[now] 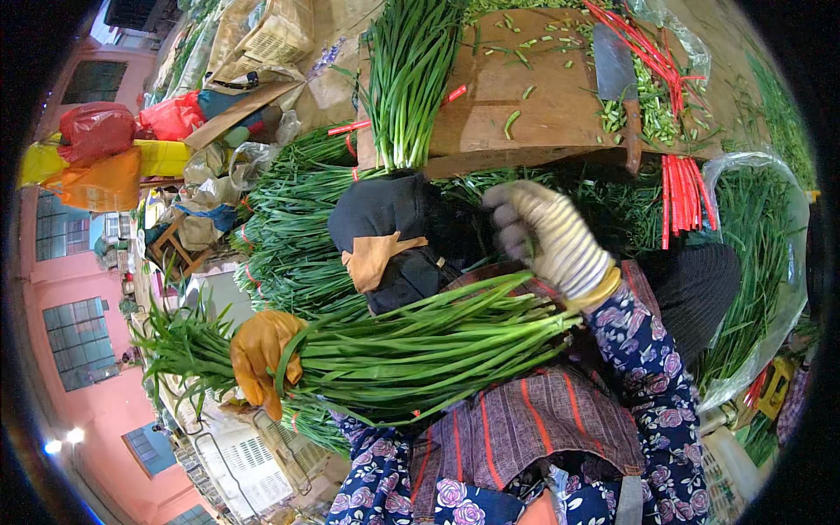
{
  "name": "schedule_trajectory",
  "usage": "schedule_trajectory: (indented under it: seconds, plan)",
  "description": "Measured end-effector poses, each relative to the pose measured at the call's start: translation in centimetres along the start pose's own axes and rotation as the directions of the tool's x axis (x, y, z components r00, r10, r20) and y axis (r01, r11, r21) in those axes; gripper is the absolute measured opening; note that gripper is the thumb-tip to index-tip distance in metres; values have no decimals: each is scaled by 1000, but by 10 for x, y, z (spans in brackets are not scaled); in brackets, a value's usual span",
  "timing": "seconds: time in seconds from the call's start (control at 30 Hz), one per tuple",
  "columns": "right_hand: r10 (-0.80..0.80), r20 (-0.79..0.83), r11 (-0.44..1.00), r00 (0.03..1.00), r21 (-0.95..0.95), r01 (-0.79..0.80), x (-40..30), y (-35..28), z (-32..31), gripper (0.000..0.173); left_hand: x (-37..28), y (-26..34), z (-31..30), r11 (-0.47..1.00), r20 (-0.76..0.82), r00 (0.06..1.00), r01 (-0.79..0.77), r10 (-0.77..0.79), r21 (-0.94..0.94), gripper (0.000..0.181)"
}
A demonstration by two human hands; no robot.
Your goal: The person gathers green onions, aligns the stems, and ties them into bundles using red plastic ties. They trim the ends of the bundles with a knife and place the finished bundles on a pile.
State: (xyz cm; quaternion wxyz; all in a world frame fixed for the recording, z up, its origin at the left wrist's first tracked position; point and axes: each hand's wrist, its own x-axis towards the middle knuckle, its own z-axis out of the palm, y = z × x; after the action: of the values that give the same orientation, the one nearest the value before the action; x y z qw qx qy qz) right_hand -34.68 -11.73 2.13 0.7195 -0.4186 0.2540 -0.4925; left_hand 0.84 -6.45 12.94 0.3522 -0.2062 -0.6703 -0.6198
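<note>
My left hand (266, 361), in an orange rubber glove, is closed around the leafy part of a loose bunch of garlic chives (420, 348). The bunch lies across my lap, its pale stem ends pointing right. Above those stem ends is my right hand (548, 233), in a striped knit glove with grey fingers. Its fingers are curled and a little blurred; whether they pinch anything is hidden. Another chive bunch (410, 85) rests on the left side of a wooden board (485, 125), with a red tie strip (453, 95) beside it.
A cleaver (615, 65) lies on the board among cut stem pieces, its handle over the near edge. Red tie strips (686, 197) hang at that edge. Tied chive bundles (302, 230) are piled at left. A clear plastic bag (797, 243) of greens stands right.
</note>
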Motion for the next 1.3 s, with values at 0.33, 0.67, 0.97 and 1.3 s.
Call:
schedule_trajectory:
  seconds: [0.33,0.67,0.97,1.3]
  plan:
    - [220,213,348,952,-929,127,-32,-44,-39,52,26,1,-3,982,201,980,33,6,-188,29]
    - [351,130,761,927,-617,-201,-26,-25,-51,26,-50,14,-11,950,-941,315,-237,-125,-205,21]
    - [473,-427,467,770,-620,-631,-30,1,-106,27,-44,10,-18,937,-947,-230,318,225,146,57]
    - [354,37,842,934,423,-336,-5,59,-13,26,-89,17,-29,929,-962,-224,364,157,67,48]
